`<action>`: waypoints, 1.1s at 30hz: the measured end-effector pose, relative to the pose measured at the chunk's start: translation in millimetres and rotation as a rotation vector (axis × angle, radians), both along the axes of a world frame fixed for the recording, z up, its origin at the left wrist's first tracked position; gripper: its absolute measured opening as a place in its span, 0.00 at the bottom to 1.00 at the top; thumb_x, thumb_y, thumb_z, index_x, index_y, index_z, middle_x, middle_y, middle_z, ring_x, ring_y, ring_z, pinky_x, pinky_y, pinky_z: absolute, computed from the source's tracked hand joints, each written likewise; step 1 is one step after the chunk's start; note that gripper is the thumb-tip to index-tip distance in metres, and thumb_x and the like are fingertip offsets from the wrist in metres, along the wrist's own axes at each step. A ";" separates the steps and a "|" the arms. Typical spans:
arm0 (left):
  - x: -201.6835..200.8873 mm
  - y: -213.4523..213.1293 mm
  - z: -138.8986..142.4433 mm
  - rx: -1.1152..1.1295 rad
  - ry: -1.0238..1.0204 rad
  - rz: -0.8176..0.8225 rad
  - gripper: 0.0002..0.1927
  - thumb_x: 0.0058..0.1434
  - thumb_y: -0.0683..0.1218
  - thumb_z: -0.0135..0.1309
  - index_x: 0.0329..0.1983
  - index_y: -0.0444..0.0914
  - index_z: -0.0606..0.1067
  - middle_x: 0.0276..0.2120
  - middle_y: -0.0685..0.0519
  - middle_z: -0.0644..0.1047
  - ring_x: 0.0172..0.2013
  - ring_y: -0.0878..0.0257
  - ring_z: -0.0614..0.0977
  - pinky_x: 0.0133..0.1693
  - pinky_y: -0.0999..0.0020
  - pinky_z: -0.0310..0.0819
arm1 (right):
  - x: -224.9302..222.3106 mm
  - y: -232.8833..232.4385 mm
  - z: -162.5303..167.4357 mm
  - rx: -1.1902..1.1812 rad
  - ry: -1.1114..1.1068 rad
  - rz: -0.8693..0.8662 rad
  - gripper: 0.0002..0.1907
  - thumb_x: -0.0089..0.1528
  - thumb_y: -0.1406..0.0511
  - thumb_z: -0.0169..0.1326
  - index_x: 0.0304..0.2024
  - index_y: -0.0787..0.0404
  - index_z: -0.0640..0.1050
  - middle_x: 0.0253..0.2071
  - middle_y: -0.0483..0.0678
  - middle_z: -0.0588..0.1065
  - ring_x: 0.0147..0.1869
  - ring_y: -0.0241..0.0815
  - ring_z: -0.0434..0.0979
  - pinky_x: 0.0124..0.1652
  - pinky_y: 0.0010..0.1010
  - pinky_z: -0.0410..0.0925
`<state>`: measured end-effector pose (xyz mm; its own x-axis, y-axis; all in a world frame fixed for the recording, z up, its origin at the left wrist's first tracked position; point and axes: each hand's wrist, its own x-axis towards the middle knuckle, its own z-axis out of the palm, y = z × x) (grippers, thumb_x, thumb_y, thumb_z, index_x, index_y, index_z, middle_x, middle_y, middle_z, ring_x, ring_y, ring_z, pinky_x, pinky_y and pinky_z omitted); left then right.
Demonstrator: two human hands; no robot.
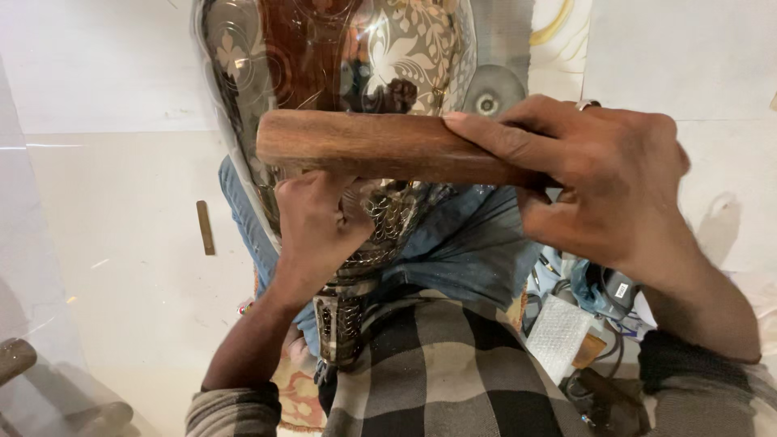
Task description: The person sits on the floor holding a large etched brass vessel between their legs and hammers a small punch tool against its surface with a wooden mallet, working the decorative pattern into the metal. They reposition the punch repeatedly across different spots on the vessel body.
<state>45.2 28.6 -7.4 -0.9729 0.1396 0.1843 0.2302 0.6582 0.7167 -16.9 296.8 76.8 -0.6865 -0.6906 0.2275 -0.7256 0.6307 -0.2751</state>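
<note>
We grip a smooth brown wooden block [388,147] in our right hand [603,182], fingers curled over its right end, holding it level and pressed across the front of a large engraved metal vessel [405,48]. The shiny vessel, chased with flower and scale patterns, lies along our lap on blue jeans [469,251], its narrow ornate neck [340,320] pointing toward our checked shirt [453,364]. Our left hand [316,222] is clenched against the vessel's lower body just beneath the block, steadying it. A small wooden stick [205,227] lies apart on the pale floor [121,267] to the left; a power tool [603,291] and bubble wrap [558,333] sit at our right.
</note>
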 end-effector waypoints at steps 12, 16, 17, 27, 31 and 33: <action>-40.2 -14.8 -0.9 -0.176 -0.121 -0.448 0.27 0.50 0.32 0.49 0.54 0.39 0.79 0.23 0.48 0.81 0.17 0.67 0.78 0.21 0.72 0.72 | 57.4 30.6 -64.0 -0.758 -0.509 -0.300 0.36 0.51 0.75 0.54 0.65 0.67 0.72 0.44 0.51 0.76 0.42 0.36 0.75 0.38 0.23 0.68; -52.4 -18.4 1.3 -0.112 -0.058 -0.631 0.30 0.49 0.30 0.47 0.57 0.36 0.77 0.31 0.45 0.84 0.09 0.69 0.72 0.10 0.74 0.65 | 95.8 26.9 -86.7 -0.756 -0.352 -0.459 0.31 0.54 0.75 0.59 0.62 0.69 0.74 0.46 0.53 0.78 0.44 0.39 0.79 0.43 0.25 0.71; -54.3 -18.7 2.6 -0.111 -0.056 -0.627 0.31 0.48 0.30 0.47 0.57 0.36 0.78 0.28 0.46 0.83 0.10 0.69 0.72 0.11 0.73 0.64 | 104.7 24.5 -91.5 -0.883 -0.391 -0.542 0.25 0.58 0.75 0.60 0.59 0.69 0.76 0.42 0.52 0.78 0.41 0.37 0.79 0.42 0.25 0.72; -70.0 -5.6 26.9 -0.172 -0.239 -0.737 0.33 0.45 0.30 0.51 0.56 0.39 0.79 0.16 0.48 0.77 0.09 0.67 0.68 0.13 0.69 0.61 | 131.4 17.5 -114.0 -1.026 -0.302 -0.553 0.38 0.51 0.78 0.55 0.66 0.67 0.70 0.48 0.53 0.78 0.43 0.35 0.81 0.44 0.25 0.75; -80.5 10.7 29.7 -0.423 -0.318 -0.838 0.36 0.43 0.29 0.54 0.57 0.45 0.78 0.16 0.51 0.78 0.11 0.63 0.71 0.15 0.64 0.65 | 155.0 2.4 -131.1 -0.733 -0.327 -0.672 0.32 0.55 0.79 0.56 0.64 0.68 0.72 0.49 0.56 0.78 0.49 0.40 0.81 0.47 0.26 0.73; -87.8 16.2 26.5 -0.434 -0.286 -0.923 0.33 0.48 0.28 0.54 0.57 0.45 0.79 0.19 0.52 0.79 0.15 0.64 0.75 0.16 0.66 0.70 | 167.4 -6.7 -141.1 -0.786 -0.387 -0.831 0.24 0.62 0.76 0.62 0.60 0.66 0.72 0.48 0.52 0.79 0.51 0.39 0.82 0.53 0.27 0.75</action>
